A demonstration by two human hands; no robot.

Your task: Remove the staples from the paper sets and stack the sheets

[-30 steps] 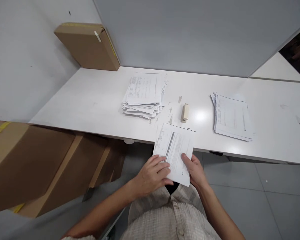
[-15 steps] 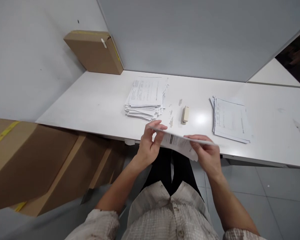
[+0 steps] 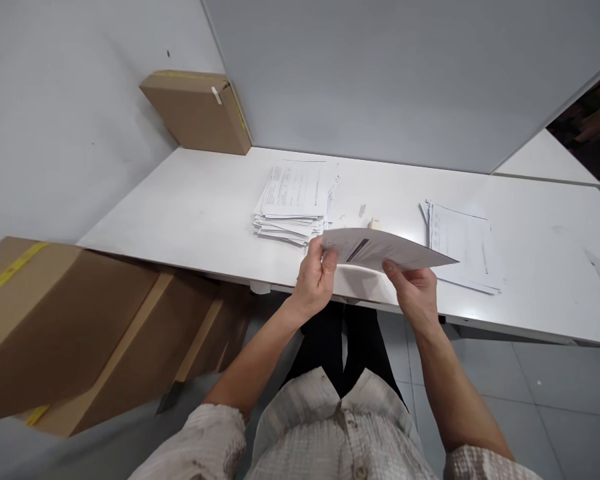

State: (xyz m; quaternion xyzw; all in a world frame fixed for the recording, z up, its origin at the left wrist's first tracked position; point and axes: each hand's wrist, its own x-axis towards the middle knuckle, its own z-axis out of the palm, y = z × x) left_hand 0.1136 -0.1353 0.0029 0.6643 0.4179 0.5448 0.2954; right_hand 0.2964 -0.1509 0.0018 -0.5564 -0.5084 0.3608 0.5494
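Both hands hold up printed paper sheets (image 3: 380, 248) over the front edge of the desk; how many sheets there are I cannot tell. My left hand (image 3: 316, 277) pinches their left end, thumb on the near face. At the lower right edge, my right hand (image 3: 416, 290) grips them with its thumb on the near side and its fingers behind. Beyond the sheets a cream stapler (image 3: 375, 224) shows only its far end. An uneven paper stack (image 3: 295, 193) lies to the left, and a lower paper pile (image 3: 463, 243) to the right, partly covered by the held sheets.
A cardboard box (image 3: 200, 113) leans in the back left corner of the white desk (image 3: 180, 213). Large cardboard boxes (image 3: 80, 320) with yellow tape stand on the left, below desk height. A grey panel (image 3: 380, 80) rises along the desk's back.
The sheets have been raised and tilted, so their printed face shows more and they now hide most of the stapler. Both hands still grip them.
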